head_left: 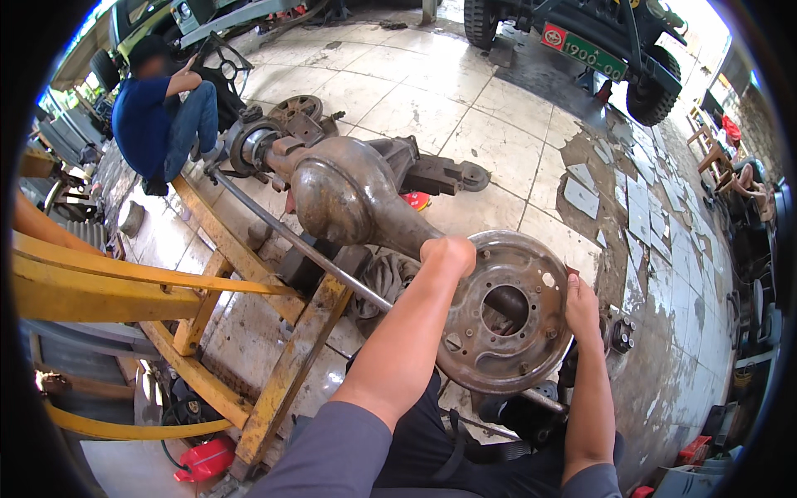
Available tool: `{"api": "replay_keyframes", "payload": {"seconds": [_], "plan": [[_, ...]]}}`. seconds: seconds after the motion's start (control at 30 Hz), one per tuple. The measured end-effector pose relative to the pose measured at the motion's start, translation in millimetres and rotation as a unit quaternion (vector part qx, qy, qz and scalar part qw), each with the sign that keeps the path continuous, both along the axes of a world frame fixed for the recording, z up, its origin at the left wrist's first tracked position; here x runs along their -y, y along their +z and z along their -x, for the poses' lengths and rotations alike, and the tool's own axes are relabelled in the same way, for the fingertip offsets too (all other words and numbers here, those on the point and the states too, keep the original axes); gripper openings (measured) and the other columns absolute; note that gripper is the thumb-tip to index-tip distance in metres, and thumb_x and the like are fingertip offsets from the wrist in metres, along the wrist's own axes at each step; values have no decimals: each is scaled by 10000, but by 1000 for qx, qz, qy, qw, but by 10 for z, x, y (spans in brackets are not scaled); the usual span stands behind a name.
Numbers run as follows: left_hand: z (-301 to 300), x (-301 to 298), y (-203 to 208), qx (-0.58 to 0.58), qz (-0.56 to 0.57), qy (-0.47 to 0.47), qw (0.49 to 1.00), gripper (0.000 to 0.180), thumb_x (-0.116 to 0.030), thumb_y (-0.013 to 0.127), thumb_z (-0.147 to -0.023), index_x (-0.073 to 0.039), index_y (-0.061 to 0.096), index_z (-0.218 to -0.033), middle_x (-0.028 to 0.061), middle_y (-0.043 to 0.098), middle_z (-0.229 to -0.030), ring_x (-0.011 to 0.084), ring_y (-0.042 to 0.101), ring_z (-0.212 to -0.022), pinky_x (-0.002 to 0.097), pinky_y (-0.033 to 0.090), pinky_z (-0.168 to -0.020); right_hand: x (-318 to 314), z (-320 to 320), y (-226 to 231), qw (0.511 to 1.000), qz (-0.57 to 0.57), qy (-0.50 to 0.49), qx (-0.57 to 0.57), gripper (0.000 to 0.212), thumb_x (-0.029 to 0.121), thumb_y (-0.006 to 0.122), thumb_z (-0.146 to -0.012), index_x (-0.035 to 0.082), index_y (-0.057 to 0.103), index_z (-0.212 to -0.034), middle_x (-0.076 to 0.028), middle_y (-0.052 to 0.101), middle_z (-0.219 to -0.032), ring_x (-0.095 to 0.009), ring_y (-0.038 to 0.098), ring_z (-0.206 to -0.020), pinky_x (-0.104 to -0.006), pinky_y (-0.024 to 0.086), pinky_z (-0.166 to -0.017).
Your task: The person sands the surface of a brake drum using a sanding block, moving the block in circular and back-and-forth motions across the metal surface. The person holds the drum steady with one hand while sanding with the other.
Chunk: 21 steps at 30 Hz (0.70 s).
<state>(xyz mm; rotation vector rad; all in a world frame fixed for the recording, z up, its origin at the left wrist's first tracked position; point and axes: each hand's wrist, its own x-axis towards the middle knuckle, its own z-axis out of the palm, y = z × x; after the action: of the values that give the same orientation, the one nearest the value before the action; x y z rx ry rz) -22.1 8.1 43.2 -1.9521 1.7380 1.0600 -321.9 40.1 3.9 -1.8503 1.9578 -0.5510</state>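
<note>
A round, worn metal brake backing plate (506,365) stands tilted in front of me, with a large center hole and several small bolt holes. My left hand (449,256) is closed at its upper left rim, its fingertips mostly hidden. On the right rim, my right hand (583,305) is closed around the edge. A small reddish-brown piece (572,270) shows just above those fingers; I cannot make out what it is. Behind the plate lies a big rusty axle housing (336,191) with a bulging middle. A long steel rod (299,246) runs beside it.
A yellow metal frame (249,290) stands at my left, with a red container (205,459) below it. A person in blue (158,120) crouches at the far left. Broken tiles (581,195) lie on the right. A vehicle with a green plate (585,51) stands at the back.
</note>
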Motion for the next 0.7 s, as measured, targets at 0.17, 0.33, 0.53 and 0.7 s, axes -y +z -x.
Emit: {"api": "replay_keyframes", "payload": {"seconds": [0.17, 0.33, 0.53, 0.7], "plan": [[-35, -8, -61, 12, -2, -2, 1000, 382, -114, 597, -887, -111, 715, -1250, 90, 685, -1321, 298, 651, -1229, 433, 532, -995, -92, 18, 55, 998, 3, 21, 63, 514, 380, 395, -1104, -54, 667, -1144, -256, 713, -996, -364, 683, -933, -441, 498, -870], [-25, 5, -73, 1, -2, -6, 1000, 399, -113, 603, -884, -116, 705, -1270, 88, 669, -1350, 294, 639, -1249, 433, 531, -999, -89, 99, -6, 998, 14, 1, 61, 526, 393, 400, -1100, -55, 669, -1160, -274, 708, -992, -386, 679, -930, -437, 499, -868], [-15, -29, -58, 1, 20, -1, 1000, 401, -108, 606, -880, -113, 706, -1269, 87, 667, -1354, 297, 639, -1249, 435, 532, -990, -58, 74, -28, 999, 18, -4, 38, 533, 395, 412, -1093, -71, 668, -1136, -288, 700, -967, -423, 668, -911, -458, 496, -858], [-16, 16, -98, 9, 6, -4, 1000, 375, -141, 643, -901, -167, 724, -1266, 41, 665, -1368, 262, 648, -1242, 426, 559, -951, -77, 100, -97, 1000, 16, -18, -2, 529, 386, 406, -1097, -70, 672, -1130, -263, 707, -962, -388, 676, -895, -448, 498, -850]]}}
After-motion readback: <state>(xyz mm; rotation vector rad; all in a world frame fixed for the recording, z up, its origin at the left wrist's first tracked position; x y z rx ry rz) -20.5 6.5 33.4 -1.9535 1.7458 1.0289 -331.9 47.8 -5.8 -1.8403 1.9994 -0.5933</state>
